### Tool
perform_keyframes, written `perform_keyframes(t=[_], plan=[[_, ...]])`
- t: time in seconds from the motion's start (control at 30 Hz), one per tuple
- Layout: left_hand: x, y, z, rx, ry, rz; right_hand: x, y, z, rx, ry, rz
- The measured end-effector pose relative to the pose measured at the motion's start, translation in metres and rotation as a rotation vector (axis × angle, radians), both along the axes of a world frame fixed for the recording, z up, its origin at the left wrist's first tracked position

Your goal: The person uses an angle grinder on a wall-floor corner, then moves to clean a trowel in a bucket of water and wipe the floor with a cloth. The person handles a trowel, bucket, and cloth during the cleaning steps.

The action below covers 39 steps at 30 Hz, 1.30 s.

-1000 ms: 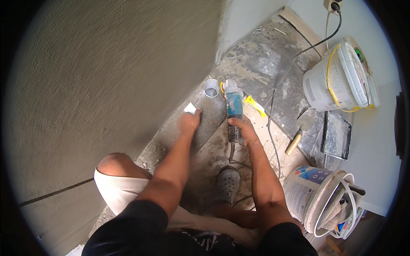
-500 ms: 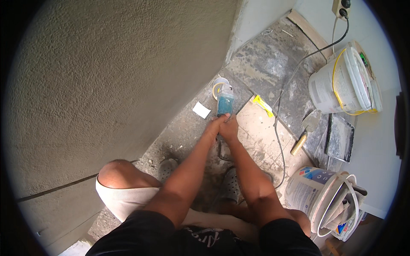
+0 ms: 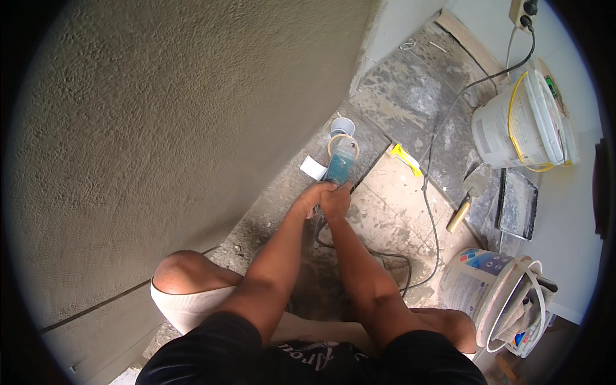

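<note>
My left hand (image 3: 313,197) and my right hand (image 3: 335,201) are close together, wrapped round the rear of a teal power tool that looks like an angle grinder (image 3: 339,168). Its head points away from me, near the foot of the grey rough wall. A pale ring (image 3: 355,146) shows around the head; whether it is part of the tool or a separate piece, I cannot tell. Just beyond sits a small white cup (image 3: 342,124). A white square piece (image 3: 313,168) lies to the left of the tool, and a yellow packet (image 3: 407,160) lies to the right.
A dark cord (image 3: 426,199) runs across the floor toward a wall socket (image 3: 523,14). On the right stand a white bucket with yellow handle (image 3: 507,128) and another bucket (image 3: 471,279) holding tools. Between them lie a wooden-handled trowel (image 3: 459,215) and a black-rimmed tray (image 3: 517,204). The textured wall (image 3: 179,115) borders the left.
The tool has drawn back toward me and turned, its head now leaning right. The pale ring shows around its front instead of at its left. More cord shows behind my right hand.
</note>
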<state>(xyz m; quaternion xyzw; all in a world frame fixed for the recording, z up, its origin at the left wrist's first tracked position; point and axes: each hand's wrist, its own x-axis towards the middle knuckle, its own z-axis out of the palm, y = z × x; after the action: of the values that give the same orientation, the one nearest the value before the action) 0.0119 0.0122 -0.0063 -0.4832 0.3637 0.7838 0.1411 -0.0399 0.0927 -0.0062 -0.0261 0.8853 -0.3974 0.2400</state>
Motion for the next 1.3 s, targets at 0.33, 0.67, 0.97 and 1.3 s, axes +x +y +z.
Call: perform_keyframes(t=[0.33, 0.67, 0.97, 1.3], plan=[[-0.006, -0.003, -0.011, 0.006, 0.015, 0.057, -0.007, -0.006, -0.002, 0.028, -0.003, 0.035], [0.005, -0.006, -0.047, 0.049, 0.104, 0.101, -0.002, -0.01, 0.004, 0.096, -0.006, 0.067], [-0.008, -0.004, -0.027, 0.049, 0.125, 0.099, -0.014, -0.007, 0.001, 0.051, 0.007, 0.083], [-0.015, 0.001, -0.019, 0.111, 0.19, 0.158, -0.024, -0.005, 0.009, 0.054, 0.017, 0.112]])
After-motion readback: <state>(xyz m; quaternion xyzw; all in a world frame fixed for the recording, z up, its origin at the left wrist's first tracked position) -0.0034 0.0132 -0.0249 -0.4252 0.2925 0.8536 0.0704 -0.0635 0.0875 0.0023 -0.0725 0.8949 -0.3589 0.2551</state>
